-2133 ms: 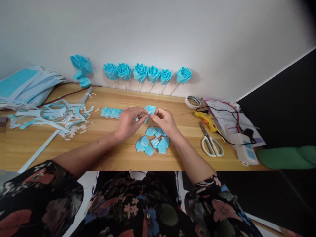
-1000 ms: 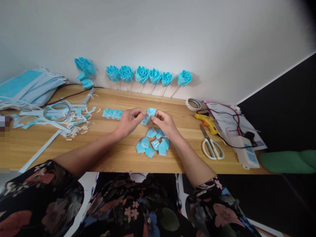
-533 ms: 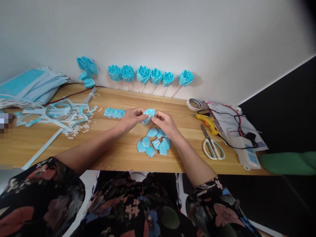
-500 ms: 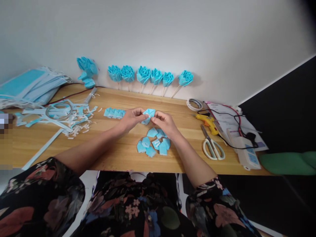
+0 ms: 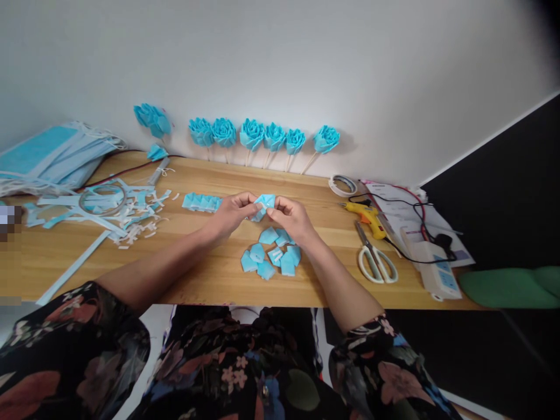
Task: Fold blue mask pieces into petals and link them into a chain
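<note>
Between my two hands is a folded piece of blue mask fabric (image 5: 265, 202), raised a little above the wooden table. My left hand (image 5: 234, 213) is closed on its left side, thumb and fingers pinching it. On the right edge, my right hand (image 5: 292, 218) pinches the same piece. Beside my left hand lies a row of folded blue pieces (image 5: 201, 202), overlapping one another. Nearer to me, under my right wrist, several loose blue fabric pieces (image 5: 266, 269) are spread in a loose cluster.
Several blue fabric flowers (image 5: 252, 135) on sticks lean against the wall. Face masks (image 5: 48, 154) and cut scraps (image 5: 118, 219) lie at the left. On the right are tape (image 5: 342, 185), a yellow glue gun (image 5: 367, 217), scissors (image 5: 377, 262), papers and a power strip (image 5: 435, 271).
Both hands keep hold of the blue piece, which has tilted and folded slightly between the fingers. The view has shifted a little; the loose pieces lie as before.
</note>
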{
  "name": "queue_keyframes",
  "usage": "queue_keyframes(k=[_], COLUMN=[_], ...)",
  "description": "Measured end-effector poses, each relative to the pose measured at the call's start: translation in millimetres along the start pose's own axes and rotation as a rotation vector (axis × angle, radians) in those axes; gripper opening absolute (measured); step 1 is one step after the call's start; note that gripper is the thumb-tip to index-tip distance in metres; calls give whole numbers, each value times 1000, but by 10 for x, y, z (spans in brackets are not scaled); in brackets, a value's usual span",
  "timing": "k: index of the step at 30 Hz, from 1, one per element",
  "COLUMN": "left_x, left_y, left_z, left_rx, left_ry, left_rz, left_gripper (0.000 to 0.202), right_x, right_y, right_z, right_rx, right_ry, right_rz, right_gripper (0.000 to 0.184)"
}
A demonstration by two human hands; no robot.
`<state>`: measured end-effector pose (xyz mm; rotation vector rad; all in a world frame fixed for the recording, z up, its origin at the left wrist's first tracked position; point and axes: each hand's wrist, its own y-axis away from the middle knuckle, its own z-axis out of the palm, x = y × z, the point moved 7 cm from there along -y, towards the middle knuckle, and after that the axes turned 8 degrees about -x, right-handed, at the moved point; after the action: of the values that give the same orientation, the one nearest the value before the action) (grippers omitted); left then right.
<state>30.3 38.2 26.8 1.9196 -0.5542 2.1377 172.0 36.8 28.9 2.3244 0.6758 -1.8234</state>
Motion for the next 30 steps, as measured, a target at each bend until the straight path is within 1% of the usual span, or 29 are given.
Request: queue_keyframes(k=[6, 9, 11, 14, 16, 17, 19, 22, 24, 30], left_x=[-80, -107, -91, 28, 163, 225, 295, 288, 264, 212], left_y=[-37, -61, -63, -16, 46, 74, 107, 116, 113, 104], left_z=[-72, -79, -93, -166, -183, -160, -78, 0, 2, 14], left_rx=[32, 14, 27, 150, 225, 231, 198, 158, 165, 123], left_ry=[0, -16, -25, -89, -246, -353, -570, -778, -823, -790], left_rz=[-1, -3, 6, 97, 202, 248, 296, 285, 270, 269], left_gripper=[24, 25, 21, 16, 14, 14, 14, 9, 10, 11], right_x=[12, 23, 39, 62, 58, 47, 12, -40, -62, -103], right_y=[-8, -11, -12, -8, -1, 3, 11, 20, 23, 22], right_z=[24, 12, -9, -55, -69, -68, -56, -37, -30, -3], right_rx=[-41, -22, 9, 76, 105, 108, 105, 97, 96, 77], right_ry=[-77, -84, -59, 2, 31, 41, 65, 99, 116, 163], right_rz=[15, 18, 20, 17, 13, 10, 6, 3, -1, -18], right_gripper=[27, 28, 29, 26, 24, 24, 23, 24, 25, 23])
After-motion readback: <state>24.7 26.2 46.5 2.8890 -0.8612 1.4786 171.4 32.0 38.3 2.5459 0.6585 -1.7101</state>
